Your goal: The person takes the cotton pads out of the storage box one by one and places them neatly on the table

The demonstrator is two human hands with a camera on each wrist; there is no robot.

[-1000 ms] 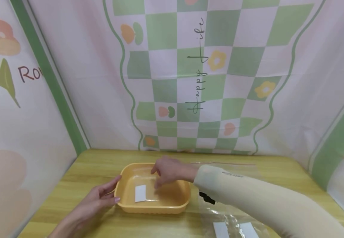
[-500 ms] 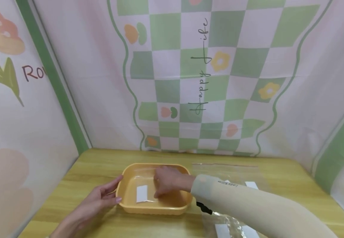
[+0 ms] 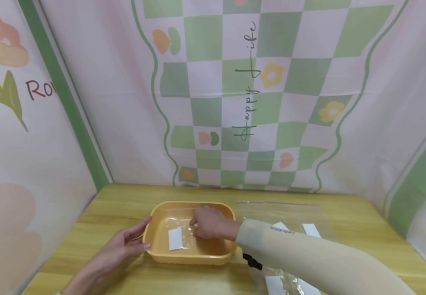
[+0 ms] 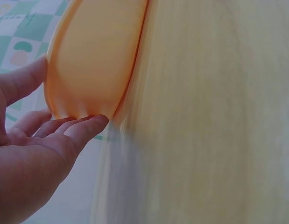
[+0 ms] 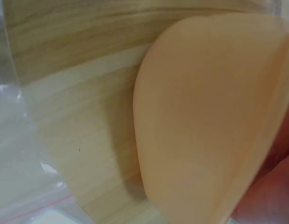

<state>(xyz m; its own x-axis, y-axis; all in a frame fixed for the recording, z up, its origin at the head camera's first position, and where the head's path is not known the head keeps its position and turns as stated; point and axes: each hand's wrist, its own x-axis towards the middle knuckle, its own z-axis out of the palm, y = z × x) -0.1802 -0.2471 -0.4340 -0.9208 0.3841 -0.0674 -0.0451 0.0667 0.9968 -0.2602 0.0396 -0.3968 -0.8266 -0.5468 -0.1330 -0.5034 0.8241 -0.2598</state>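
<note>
An orange plastic tub [image 3: 189, 259] stands on the table. Its left end is held by my left hand [image 3: 118, 248], thumb and fingers spread along the outer wall; the left wrist view shows the fingers [image 4: 86, 130] against that wall. Inside the tub lies a small clear plastic bag [image 3: 187, 237] with a white label [image 3: 175, 239]. My right hand [image 3: 210, 222] reaches in over the right wall, its fingers drawn together at the bag's right side, pinching the film. In the right wrist view the tub's wall [image 5: 200, 107] hides most of that hand.
Right of the tub, partly under the right forearm [image 3: 301, 250], lie clear plastic bags [image 3: 272, 211] with white labels [image 3: 274, 284]. A patterned cloth [image 3: 235, 102] hangs behind the wood-grain table [image 3: 132, 200].
My right hand has gone lower into the tub, and its spread fingers have come together on the small bag. The bag's film and label have shifted slightly. My left hand stays at the tub.
</note>
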